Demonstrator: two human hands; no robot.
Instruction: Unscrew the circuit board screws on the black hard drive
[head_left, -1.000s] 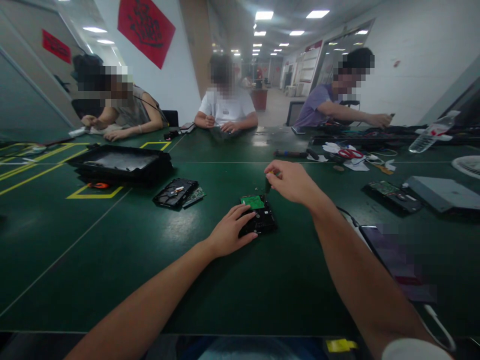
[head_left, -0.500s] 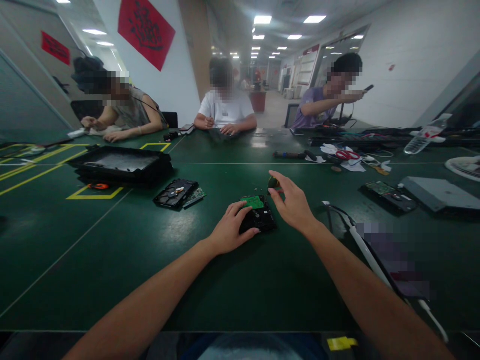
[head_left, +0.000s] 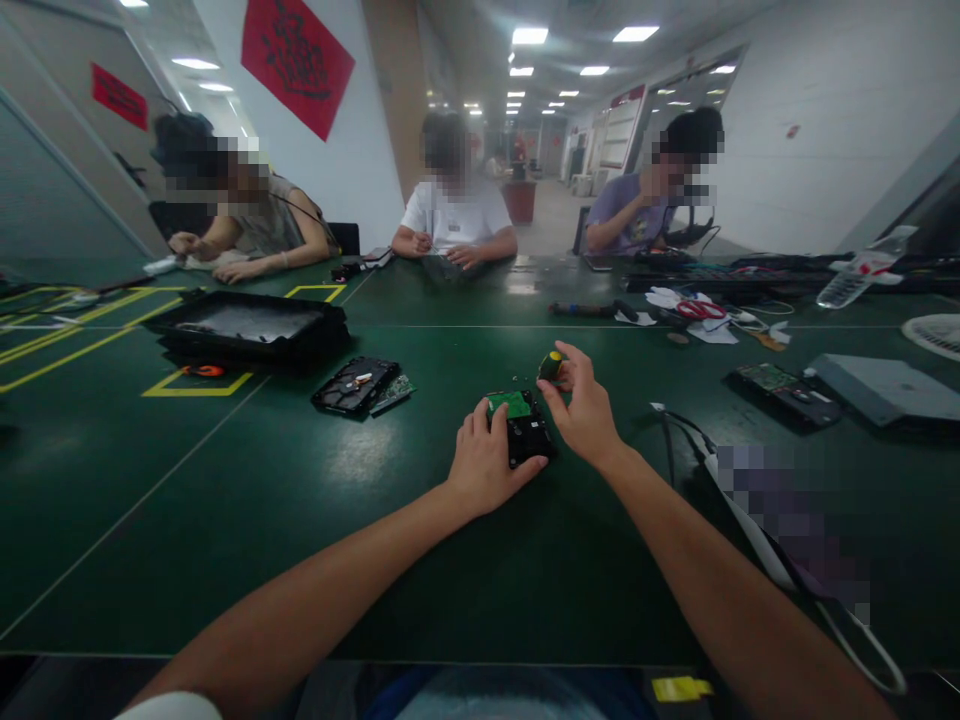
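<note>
A black hard drive (head_left: 529, 436) with a green circuit board (head_left: 510, 404) on top lies on the green table (head_left: 225, 480) in front of me. My left hand (head_left: 486, 462) presses on its near left side, fingers curled over the edge. My right hand (head_left: 581, 410) is just right of the drive, fingers closed around a small screwdriver with a yellow and black handle (head_left: 550, 365) held upright over the drive's far right corner.
A second opened drive (head_left: 355, 385) and a loose board lie to the left, beside a black tray (head_left: 251, 327). Another drive (head_left: 775, 385), a grey box (head_left: 881, 385), scissors (head_left: 701, 309) and cables (head_left: 757, 540) sit right. Three people work at the far side.
My right hand came down and closer to the drive with the screwdriver. My left hand shifted right, further onto the drive. The person at far right raised a hand to the head.
</note>
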